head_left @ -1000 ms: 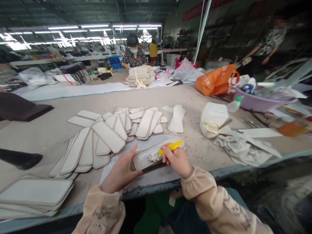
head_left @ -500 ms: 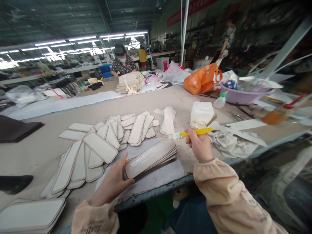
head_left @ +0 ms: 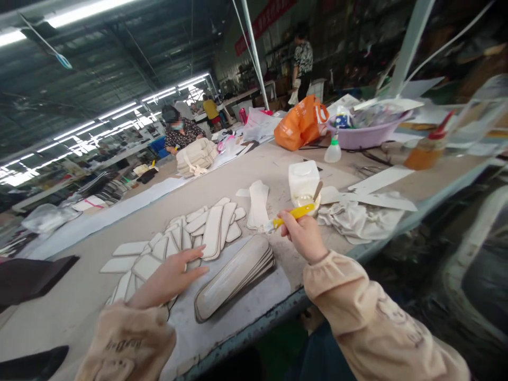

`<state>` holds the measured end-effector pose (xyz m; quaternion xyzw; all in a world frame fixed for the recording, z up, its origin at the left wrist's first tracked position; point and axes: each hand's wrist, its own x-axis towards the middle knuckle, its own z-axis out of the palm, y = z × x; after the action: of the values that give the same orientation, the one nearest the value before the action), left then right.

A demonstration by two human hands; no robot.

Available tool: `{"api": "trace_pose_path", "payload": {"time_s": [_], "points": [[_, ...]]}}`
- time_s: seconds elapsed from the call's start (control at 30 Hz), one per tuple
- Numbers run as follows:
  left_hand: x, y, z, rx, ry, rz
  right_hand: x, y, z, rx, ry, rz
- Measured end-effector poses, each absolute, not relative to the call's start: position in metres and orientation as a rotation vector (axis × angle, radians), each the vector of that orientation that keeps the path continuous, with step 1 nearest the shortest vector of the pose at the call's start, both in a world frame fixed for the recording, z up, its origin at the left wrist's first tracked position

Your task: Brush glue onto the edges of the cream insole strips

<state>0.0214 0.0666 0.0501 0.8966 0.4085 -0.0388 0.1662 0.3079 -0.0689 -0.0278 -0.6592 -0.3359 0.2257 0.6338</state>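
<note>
My right hand (head_left: 302, 235) is closed round a yellow-handled brush (head_left: 291, 214), held above the table between a stack of long rounded pads (head_left: 234, 275) and a white glue tub (head_left: 304, 182). The brush's bristles point left, its handle end lies close to the tub. My left hand (head_left: 170, 275) lies flat with its fingers stretched out, just left of the stack and apart from it, over the near edge of a spread of similar white pads (head_left: 198, 233). The stack rests on a pale sheet near the table's front edge (head_left: 254, 330).
Crumpled cloths (head_left: 357, 219) and white strips lie right of the tub. Further back stand a squeeze bottle (head_left: 333, 151), an orange bag (head_left: 299, 124), a purple basin (head_left: 367, 135) and an amber bottle (head_left: 426, 151). A person (head_left: 178, 135) sits across the table; another person (head_left: 301, 61) stands behind.
My right hand lifted the brush off the top pad and carried it right toward the glue tub. My left hand let go of the stack's end and now lies flat beside it. The view swung.
</note>
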Motion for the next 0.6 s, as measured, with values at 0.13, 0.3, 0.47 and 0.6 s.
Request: {"api": "trace_pose_path", "payload": {"time_s": [0.13, 0.3, 0.47, 0.6], "points": [[0.103, 0.107, 0.046, 2.729, 0.978, -0.249, 0.319, -0.068, -0.024, -1.307, -0.554, 0.412], [0.193, 0.138, 0.005, 2.862, 0.998, -0.324, 0.336, -0.074, -0.022, -1.167, -0.427, 0.342], [0.249, 0.132, -0.030, 2.859, 0.875, -0.532, 0.344, -0.076, -0.022, -1.151, -0.409, 0.339], [0.268, 0.129, -0.041, 2.799, 0.877, -0.675, 0.346, -0.074, -0.024, -1.143, -0.419, 0.342]]}}
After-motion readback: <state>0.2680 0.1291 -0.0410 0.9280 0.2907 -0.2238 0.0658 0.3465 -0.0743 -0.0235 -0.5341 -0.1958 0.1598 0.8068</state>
